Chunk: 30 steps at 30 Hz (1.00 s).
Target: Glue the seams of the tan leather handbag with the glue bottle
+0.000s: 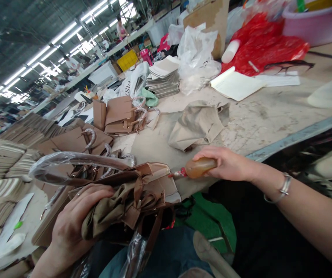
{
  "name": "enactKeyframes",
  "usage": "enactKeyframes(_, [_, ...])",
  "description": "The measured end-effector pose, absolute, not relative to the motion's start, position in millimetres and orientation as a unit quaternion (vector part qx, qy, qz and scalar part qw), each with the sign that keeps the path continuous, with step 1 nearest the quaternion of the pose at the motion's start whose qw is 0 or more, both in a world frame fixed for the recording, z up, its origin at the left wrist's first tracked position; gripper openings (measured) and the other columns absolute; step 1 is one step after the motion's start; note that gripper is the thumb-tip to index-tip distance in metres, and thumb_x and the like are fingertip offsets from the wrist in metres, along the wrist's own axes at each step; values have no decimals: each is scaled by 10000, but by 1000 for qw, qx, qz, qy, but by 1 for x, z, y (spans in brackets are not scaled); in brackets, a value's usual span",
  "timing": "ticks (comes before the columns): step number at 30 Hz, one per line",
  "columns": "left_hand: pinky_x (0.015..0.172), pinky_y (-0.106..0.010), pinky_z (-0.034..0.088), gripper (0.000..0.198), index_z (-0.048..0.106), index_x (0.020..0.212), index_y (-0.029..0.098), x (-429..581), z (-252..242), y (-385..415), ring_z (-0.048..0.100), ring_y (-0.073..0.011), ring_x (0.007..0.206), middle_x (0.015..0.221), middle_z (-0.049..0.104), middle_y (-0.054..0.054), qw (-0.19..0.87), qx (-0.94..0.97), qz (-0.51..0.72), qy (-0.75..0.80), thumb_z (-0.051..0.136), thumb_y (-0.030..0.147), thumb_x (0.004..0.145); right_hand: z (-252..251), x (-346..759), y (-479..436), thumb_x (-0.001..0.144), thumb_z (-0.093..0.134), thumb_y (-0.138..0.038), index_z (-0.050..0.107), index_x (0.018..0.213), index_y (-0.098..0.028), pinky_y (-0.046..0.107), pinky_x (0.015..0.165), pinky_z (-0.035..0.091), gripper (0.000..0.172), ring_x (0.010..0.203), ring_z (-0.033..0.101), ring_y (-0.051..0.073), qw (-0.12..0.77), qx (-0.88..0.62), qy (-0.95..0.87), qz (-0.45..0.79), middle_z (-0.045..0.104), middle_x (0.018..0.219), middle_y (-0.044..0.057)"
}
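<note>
A brown handbag (154,181) lies tilted over my lap and the table edge, its plastic-wrapped handle (75,162) arching to the left. My left hand (73,220) is closed over the bag's side and its bunched olive lining (108,212). In my right hand (226,164) is a squeeze bottle (200,167) of amber liquid, most likely glue. Its red-and-white nozzle points left and reaches the bag's pale edge panel (168,185); whether it touches is too small to tell.
Several brown bags (119,116) lie to the left, near stacks of cut panels (6,158). A crumpled tan cloth (199,123) is ahead. Farther back are a paper pad (237,85), eyeglasses (289,66), a red plastic bag (267,46) and a pink basin (316,25). A green stool (209,220) stands below.
</note>
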<state>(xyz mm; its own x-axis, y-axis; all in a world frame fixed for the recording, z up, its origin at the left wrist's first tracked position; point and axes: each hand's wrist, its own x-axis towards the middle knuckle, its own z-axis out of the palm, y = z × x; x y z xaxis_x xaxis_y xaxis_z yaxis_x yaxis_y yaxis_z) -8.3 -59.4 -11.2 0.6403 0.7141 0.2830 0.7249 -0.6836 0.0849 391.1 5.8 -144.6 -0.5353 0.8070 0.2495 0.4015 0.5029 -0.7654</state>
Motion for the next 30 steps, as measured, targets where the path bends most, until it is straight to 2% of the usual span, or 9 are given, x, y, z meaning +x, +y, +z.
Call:
enactKeyframes(4, [845, -301, 532, 274, 540, 1153, 237, 2, -9, -64, 626, -207, 1006, 1062, 640, -68, -9, -894, -169, -416, 517, 220, 880, -147, 388, 13, 685, 692, -98, 669, 1078, -209, 300, 833, 444, 409, 943, 587, 190, 318, -383, -813, 304, 642, 1029, 28])
enactKeyframes(11, [808, -313, 540, 300, 543, 1132, 261, 4, -6, -70, 643, -215, 970, 1014, 659, -55, -29, -893, -172, -415, 527, 171, 846, -145, 400, 1, 653, 711, -85, 688, 1075, -235, 248, 761, 474, 448, 894, 594, 165, 238, -356, -802, 416, 631, 1008, 2])
enactKeyframes(17, [843, -333, 523, 321, 508, 1176, 250, 3, -7, -73, 610, -226, 1009, 1042, 627, -77, -18, -897, -160, -412, 505, 203, 858, -145, 396, 2, 654, 716, -89, 691, 1088, -243, 266, 802, 465, 461, 908, 589, 172, 264, -375, -803, 379, 634, 1015, 3])
enactKeyframes(22, [884, -317, 513, 310, 517, 1165, 239, -1, -9, -76, 599, -212, 1026, 1057, 626, -70, -2, -900, -149, -409, 531, 178, 862, -138, 395, -1, 690, 683, -89, 696, 1070, -230, 247, 758, 466, 405, 869, 591, 160, 222, -341, -818, 407, 640, 982, 4])
enactKeyframes(30, [884, -318, 523, 292, 519, 1171, 247, -1, -8, -76, 603, -217, 1033, 1051, 621, -69, 1, -899, -144, -413, 507, 222, 881, -143, 399, 1, 701, 660, -111, 690, 1085, -224, 269, 791, 477, 401, 899, 596, 169, 246, -325, -809, 422, 636, 1012, 19])
